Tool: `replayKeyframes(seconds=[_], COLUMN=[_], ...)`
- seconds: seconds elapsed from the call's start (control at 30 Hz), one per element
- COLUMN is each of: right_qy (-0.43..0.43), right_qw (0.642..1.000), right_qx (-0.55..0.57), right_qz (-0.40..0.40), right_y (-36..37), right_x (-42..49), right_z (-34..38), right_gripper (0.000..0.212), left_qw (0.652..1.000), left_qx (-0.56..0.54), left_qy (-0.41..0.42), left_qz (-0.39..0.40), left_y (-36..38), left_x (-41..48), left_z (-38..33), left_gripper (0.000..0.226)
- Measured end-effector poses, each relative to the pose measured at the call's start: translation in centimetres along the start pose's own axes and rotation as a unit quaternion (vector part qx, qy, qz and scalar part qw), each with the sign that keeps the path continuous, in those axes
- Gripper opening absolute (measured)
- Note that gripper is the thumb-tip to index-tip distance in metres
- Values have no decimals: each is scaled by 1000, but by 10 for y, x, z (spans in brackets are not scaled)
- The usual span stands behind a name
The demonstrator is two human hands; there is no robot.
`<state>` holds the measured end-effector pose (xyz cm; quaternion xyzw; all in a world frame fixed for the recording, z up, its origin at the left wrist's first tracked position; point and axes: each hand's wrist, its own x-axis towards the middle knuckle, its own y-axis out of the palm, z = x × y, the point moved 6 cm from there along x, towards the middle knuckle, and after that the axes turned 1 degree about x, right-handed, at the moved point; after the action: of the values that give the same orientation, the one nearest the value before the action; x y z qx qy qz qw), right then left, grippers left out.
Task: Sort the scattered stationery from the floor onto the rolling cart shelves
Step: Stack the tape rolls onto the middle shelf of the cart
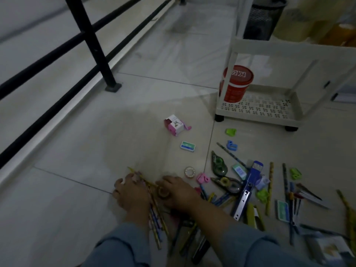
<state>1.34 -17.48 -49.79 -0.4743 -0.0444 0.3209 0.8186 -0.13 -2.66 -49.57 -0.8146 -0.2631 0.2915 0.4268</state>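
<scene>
My left hand [129,191] is closed around a bundle of pencils [156,218] that runs from under its fingers back toward my sleeves. My right hand [179,191] rests on the floor beside it, fingers curled over a brown tape roll [163,192]. Scattered stationery covers the tiles to the right: correction tape dispensers [218,164], a clear tape roll [189,172], a blue hole punch [249,186], erasers [188,146], green and blue sharpeners [231,132], pens and pencils. The white rolling cart [258,110] stands beyond, with a red tub [236,83] on its bottom shelf.
A pink and white small box [174,125] lies alone left of the cart. A black railing [90,45] with a post bolted to the floor runs along the left. A black mesh bin [264,18] stands behind the cart. Notebooks [331,249] lie at the lower right.
</scene>
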Motion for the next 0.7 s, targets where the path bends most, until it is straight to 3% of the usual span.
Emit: replayKeyframes(seconds=[0.1, 0.17, 0.4, 0.53, 0.63, 0.7], right_qy=[9, 34, 65, 77, 99, 172], right_qw=[998, 997, 995, 990, 985, 937], right_qx=[-64, -70, -70, -108, 9, 170], right_qz=[3, -9, -26, -49, -139, -253], right_y=[9, 8, 7, 10, -12, -40], right_x=[1, 1, -4, -2, -1, -9], right_z=[0, -4, -10, -2, -12, -36], right_gripper=[46, 42, 39, 28, 22, 17], left_qw=[997, 996, 995, 989, 967, 938], left_qx=[31, 22, -48, -144, -238, -321], left_qy=[-6, -6, -64, -32, 81, 122], left_qz=[77, 83, 58, -30, -43, 45], left_y=[9, 11, 10, -1, -6, 5], left_x=[6, 7, 15, 9, 7, 5], left_z=[9, 9, 12, -1, -34, -60], left_gripper=[40, 34, 26, 31, 39, 35])
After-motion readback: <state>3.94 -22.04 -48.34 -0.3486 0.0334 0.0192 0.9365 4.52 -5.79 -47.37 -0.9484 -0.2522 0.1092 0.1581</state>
